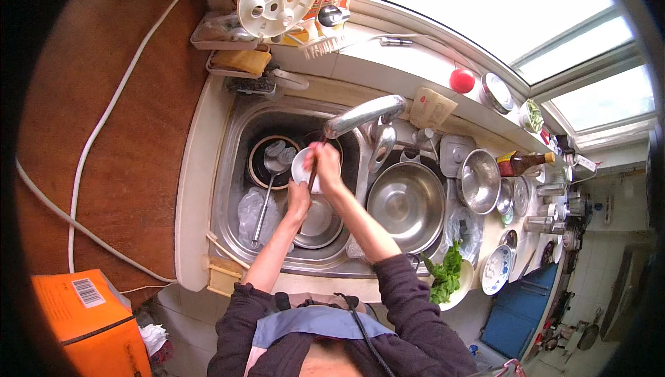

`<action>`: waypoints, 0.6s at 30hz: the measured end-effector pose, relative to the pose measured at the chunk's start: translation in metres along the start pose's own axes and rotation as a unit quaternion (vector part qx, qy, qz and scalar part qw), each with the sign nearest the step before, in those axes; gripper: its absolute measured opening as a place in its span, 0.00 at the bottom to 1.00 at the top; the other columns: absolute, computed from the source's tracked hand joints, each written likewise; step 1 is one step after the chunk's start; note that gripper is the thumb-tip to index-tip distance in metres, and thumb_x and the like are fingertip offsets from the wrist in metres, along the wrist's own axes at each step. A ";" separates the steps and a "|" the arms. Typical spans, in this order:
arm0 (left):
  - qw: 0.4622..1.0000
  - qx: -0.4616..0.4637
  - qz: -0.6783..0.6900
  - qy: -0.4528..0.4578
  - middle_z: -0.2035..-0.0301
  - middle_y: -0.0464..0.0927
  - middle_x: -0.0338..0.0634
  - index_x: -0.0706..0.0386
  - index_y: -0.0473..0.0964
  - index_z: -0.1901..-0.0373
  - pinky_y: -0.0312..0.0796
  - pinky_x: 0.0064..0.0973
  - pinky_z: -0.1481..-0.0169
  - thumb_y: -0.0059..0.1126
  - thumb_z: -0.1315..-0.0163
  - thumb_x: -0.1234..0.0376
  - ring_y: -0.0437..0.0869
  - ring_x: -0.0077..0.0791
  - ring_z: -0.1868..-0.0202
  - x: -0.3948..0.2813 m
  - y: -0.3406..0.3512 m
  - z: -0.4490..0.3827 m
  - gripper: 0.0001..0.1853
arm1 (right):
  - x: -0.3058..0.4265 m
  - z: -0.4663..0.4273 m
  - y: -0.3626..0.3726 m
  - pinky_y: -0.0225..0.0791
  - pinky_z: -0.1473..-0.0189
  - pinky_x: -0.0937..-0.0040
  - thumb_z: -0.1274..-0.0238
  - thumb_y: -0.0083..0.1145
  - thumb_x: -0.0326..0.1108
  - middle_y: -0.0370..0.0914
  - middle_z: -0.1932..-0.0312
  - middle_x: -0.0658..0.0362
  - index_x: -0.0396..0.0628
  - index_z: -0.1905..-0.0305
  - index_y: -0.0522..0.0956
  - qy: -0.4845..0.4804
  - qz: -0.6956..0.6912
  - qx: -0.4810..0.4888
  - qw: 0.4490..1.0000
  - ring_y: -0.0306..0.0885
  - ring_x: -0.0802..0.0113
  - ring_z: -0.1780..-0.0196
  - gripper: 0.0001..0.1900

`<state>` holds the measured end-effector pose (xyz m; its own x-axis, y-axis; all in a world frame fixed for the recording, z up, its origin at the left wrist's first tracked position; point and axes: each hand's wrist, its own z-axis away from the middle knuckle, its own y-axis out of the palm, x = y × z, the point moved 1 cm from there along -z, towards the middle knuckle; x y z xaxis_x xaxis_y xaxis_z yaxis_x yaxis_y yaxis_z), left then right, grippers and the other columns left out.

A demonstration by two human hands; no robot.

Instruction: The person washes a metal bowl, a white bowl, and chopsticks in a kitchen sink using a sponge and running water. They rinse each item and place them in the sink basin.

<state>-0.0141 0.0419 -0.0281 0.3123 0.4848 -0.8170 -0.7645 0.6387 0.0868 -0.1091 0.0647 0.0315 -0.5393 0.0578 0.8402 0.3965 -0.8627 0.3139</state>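
Over the left basin of a steel double sink [221, 205], my left hand [298, 199] grips the near edge of a small white bowl [300, 168]. My right hand [324, 166] is closed around dark chopsticks [313, 177] that cross the bowl; the fingers are blurred. The curved chrome faucet [363, 112] reaches over just beyond my right hand. Below my hands lies a steel pan or bowl [316, 226]. To the left, a metal ladle [269, 190] leans in a dark, light-rimmed pot [254, 169], beside a crumpled clear plastic bag [251, 216].
A large steel basin [408, 205] fills the right sink. Leafy greens [448, 273] in a pale bowl, a steel bowl [479, 182], a brown glass bottle [522, 163] and a patterned bowl [497, 269] stand farther right. A white cable [111, 102] crosses the brown surface at left.
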 end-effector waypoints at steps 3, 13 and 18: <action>0.998 -0.006 -0.052 -0.021 0.80 0.71 0.46 0.67 0.66 0.62 0.57 0.25 0.89 0.36 0.51 0.70 0.67 0.27 0.89 0.007 -0.008 0.005 0.15 | 0.010 -0.017 -0.005 0.62 0.83 0.79 0.43 0.41 0.34 0.69 0.84 0.61 0.40 0.69 0.69 -0.196 -0.026 -0.021 0.980 0.67 0.75 0.85 0.09; 0.994 -0.016 -0.107 0.010 0.77 0.73 0.48 0.67 0.63 0.56 0.62 0.24 0.91 0.34 0.50 0.69 0.73 0.30 0.87 -0.007 -0.018 -0.002 0.19 | -0.043 -0.016 -0.016 0.72 0.72 0.74 0.39 0.39 0.33 0.72 0.73 0.49 0.37 0.66 0.63 -0.094 -0.010 0.035 0.995 0.76 0.64 0.74 0.09; 0.988 -0.029 -0.148 -0.001 0.74 0.74 0.55 0.70 0.62 0.57 0.67 0.27 0.87 0.33 0.49 0.68 0.76 0.37 0.83 0.002 -0.014 -0.006 0.19 | -0.037 -0.005 -0.006 0.72 0.73 0.73 0.39 0.39 0.34 0.73 0.75 0.49 0.39 0.70 0.61 -0.087 -0.023 -0.005 0.996 0.76 0.64 0.75 0.10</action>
<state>-0.0059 0.0306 -0.0345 0.5290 0.2825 -0.8002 -0.6701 0.7177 -0.1896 -0.0951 0.0648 -0.0038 -0.4195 0.1823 0.8893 0.3667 -0.8621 0.3497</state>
